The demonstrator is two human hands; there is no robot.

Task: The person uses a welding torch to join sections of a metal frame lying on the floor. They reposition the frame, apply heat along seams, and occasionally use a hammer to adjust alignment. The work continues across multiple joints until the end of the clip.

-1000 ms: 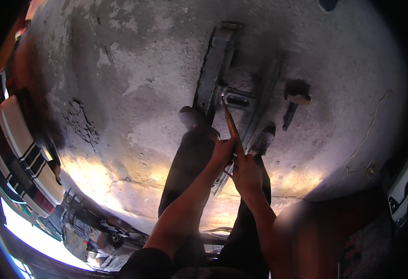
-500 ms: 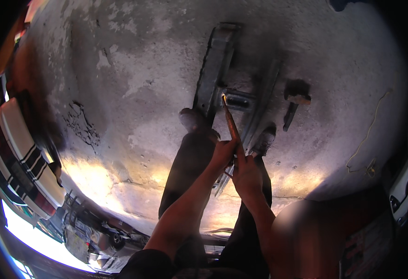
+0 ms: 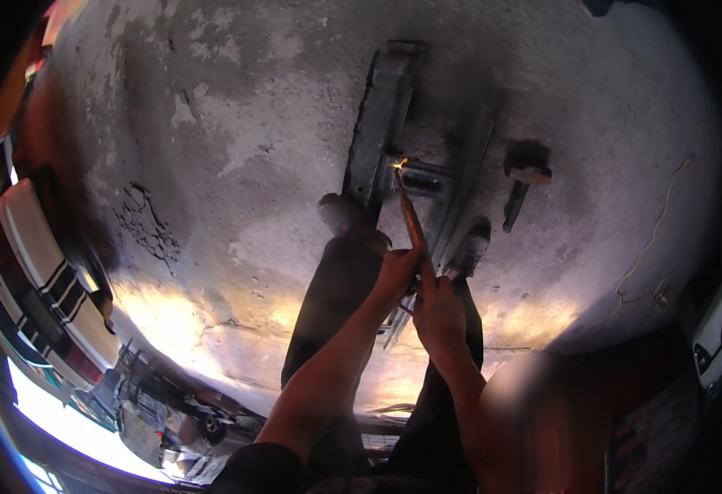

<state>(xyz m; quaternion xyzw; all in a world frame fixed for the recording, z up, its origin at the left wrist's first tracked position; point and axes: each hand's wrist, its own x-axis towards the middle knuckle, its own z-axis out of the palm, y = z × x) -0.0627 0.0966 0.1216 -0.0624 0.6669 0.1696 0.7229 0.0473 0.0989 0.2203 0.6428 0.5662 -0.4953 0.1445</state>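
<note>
Both hands hold a long brass-coloured gas torch (image 3: 411,216), its nozzle slanting away from me. My left hand (image 3: 397,273) is closed around the torch's body. Just behind and to the right, my right hand (image 3: 440,311) is closed on its rear part. A bright orange-yellow flame glows at the nozzle tip, where it meets the left end of a short slotted crosspiece (image 3: 425,179). That crosspiece lies between a dark steel channel (image 3: 375,123) on the left and a second long metal rail (image 3: 470,165) on the right.
My shoes stand on either side of the metal pieces. A hammer (image 3: 519,193) lies on the concrete floor (image 3: 237,148) to the right. A thin yellowish wire (image 3: 653,239) lies farther right. Parked vehicles (image 3: 44,280) stand at the left edge; a blurred patch covers the lower right.
The glow at the torch tip has grown brighter, with an orange flare spreading up and right. My hands and the metal pieces have hardly moved.
</note>
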